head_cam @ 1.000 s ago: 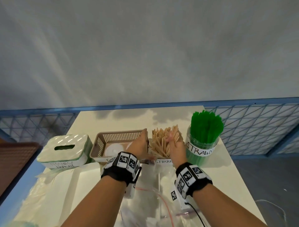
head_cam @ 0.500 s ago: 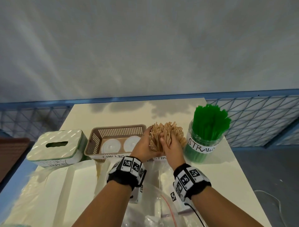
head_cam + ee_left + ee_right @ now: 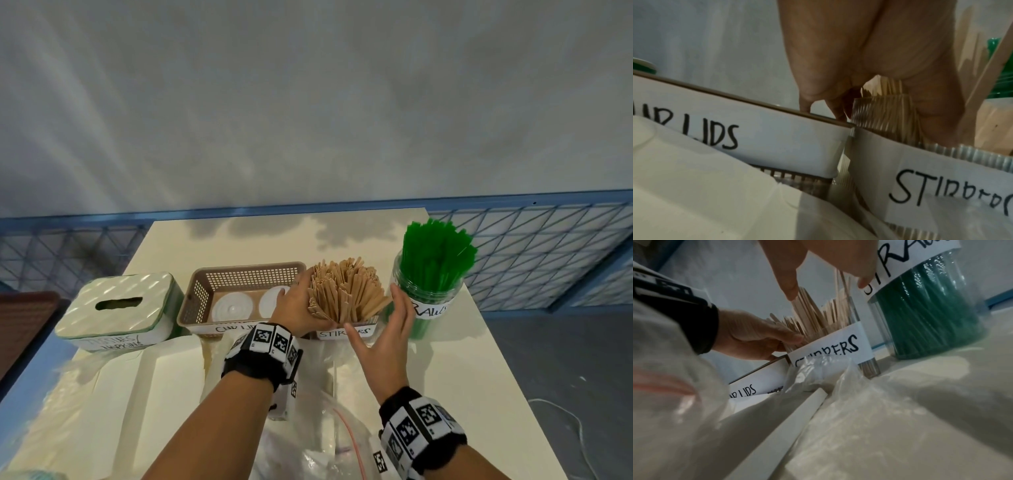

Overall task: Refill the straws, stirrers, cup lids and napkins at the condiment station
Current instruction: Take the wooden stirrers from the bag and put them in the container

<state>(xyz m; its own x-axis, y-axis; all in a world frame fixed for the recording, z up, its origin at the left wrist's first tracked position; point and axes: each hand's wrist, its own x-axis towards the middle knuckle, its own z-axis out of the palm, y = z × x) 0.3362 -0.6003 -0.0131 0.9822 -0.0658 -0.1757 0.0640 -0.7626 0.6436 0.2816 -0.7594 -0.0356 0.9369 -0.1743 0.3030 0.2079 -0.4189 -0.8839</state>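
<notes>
Head view: right hand (image 3: 383,342) now off the stirrers (image 3: 346,291), fingers spread, holding nothing, just right of the stirrer holder (image 3: 371,322); a half-second ago clasping the bundle. Stirrers apparently seated.

Left wrist view: left hand (image 3: 869,65) curled round stirrers left of that holder; labels "…P LIDS", "STIRRERS".

Right wrist view: jar (image 3: 931,305) right of holder, reading "STRA…".

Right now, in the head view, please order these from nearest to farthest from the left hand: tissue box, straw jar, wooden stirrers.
1. wooden stirrers: held by the left hand.
2. straw jar: to the right, past the stirrers.
3. tissue box: far left, beyond the lid basket.
</notes>
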